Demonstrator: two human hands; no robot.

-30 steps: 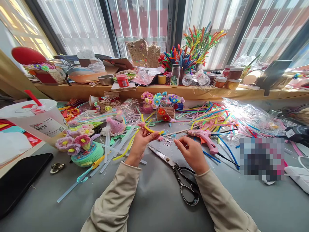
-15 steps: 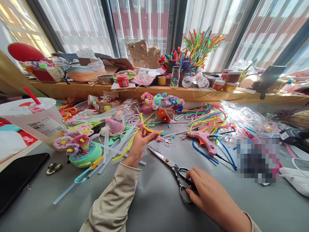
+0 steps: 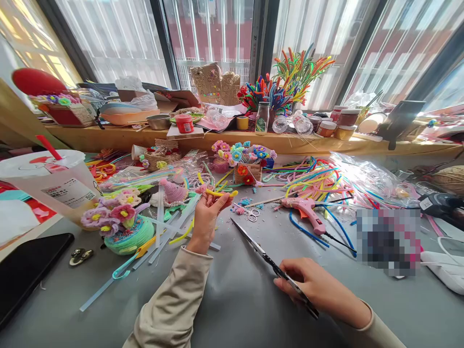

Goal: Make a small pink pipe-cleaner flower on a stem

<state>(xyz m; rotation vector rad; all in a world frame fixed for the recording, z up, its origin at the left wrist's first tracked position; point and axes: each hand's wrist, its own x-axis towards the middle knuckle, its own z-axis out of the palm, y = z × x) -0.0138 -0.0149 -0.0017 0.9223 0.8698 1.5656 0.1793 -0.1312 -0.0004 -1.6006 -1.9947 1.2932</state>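
Observation:
A yellow pipe cleaner (image 3: pixel 213 193) is pinched between the thumb and fingers of my left hand (image 3: pixel 203 223), its end sticking out to the right. Another yellow length (image 3: pixel 181 237) lies at the wrist; whether it is the same piece I cannot tell. My right hand (image 3: pixel 315 285) grips the dark handles of large scissors (image 3: pixel 259 249), which are tilted on edge with their blades pointing up and left. The blades look closed and are apart from the pipe cleaner. Small white scissors (image 3: pixel 253 214) and fluffy scraps (image 3: pixel 243 203) lie beyond them.
A pink glue gun (image 3: pixel 303 209) and many loose pipe cleaners (image 3: pixel 319 179) are at right. On the left stand a drink cup (image 3: pixel 54 179) and a green flower pot (image 3: pixel 132 237), with glue sticks (image 3: pixel 159 217) beside it. A black phone (image 3: pixel 32 270) lies near the left edge.
My right hand has taken the large scissors by the handles and turned them on edge, lifting them somewhat. The yellow pipe cleaner in my left hand has shifted slightly left.

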